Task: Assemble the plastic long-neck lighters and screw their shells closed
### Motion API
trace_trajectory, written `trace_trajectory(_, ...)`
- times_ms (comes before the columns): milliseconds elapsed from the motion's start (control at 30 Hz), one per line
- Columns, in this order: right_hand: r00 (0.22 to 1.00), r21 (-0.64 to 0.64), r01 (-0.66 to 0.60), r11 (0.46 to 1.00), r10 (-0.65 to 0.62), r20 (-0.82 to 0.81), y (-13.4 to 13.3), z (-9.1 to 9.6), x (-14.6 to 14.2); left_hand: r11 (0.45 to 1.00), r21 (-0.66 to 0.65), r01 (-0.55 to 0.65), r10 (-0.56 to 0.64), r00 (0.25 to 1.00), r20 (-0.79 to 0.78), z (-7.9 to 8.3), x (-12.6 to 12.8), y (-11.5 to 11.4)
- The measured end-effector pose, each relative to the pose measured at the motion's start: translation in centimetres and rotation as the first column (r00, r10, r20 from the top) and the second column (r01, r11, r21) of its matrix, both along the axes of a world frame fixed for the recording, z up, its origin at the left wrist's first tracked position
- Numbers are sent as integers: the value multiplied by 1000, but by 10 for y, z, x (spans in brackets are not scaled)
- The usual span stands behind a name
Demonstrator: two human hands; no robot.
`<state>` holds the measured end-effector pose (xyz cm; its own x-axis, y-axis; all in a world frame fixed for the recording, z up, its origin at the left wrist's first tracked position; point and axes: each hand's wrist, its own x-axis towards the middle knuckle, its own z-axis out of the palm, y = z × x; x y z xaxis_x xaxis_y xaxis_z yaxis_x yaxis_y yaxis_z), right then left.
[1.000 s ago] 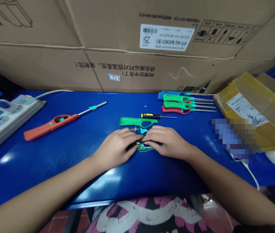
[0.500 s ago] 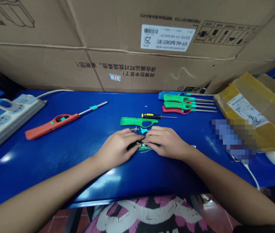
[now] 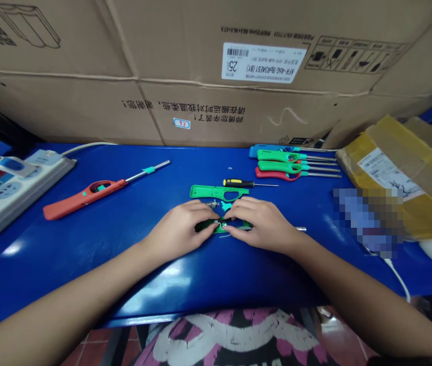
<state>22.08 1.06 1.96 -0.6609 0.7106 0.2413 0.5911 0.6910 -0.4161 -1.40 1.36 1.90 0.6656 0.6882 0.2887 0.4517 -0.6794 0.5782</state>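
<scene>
Centrally, near the front edge of the blue table (image 3: 124,249), the left hand (image 3: 179,231) and right hand (image 3: 263,223) both pinched an opened green lighter body (image 3: 221,225) between their fingertips. Just behind it lay a green lighter shell (image 3: 216,192) and a yellow-handled screwdriver (image 3: 238,183). A red lighter (image 3: 86,195) lay toward the left edge.

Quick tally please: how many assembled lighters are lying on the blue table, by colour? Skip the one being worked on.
red lighters: 2
green lighters: 2
blue lighter: 1
Total: 5
Skipped: the open lighter that the left hand and right hand hold.
</scene>
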Motion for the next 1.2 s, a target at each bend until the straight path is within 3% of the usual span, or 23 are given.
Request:
trace_trajectory(300, 990, -110, 136, 985, -139, -23, -3, -1, -7, 998, 56, 9, -9, 1000, -1, -2, 0, -1)
trace_trajectory(667, 996, -38, 38, 999, -41, -80, -1, -4, -7, 999, -10, -31, 30, 999, -29, 0, 3, -3)
trace_trajectory(1000, 986, -145, 51, 988, -73, -152, 1, -4, -4, 993, -97, -67, 68, 998, 8, -1, 4, -4)
trace_trajectory(1100, 978, -94, 27, 995, -45, -204, 2, -2, -1, 991, -99, -86, 93, 993, 72, 1, 5, -5)
trace_trajectory(1200, 988, -13, -14, 1000, 11, -155, 2, 2, 1, 995, -77, -68, 77, 990, 118, 0, 6, -4)
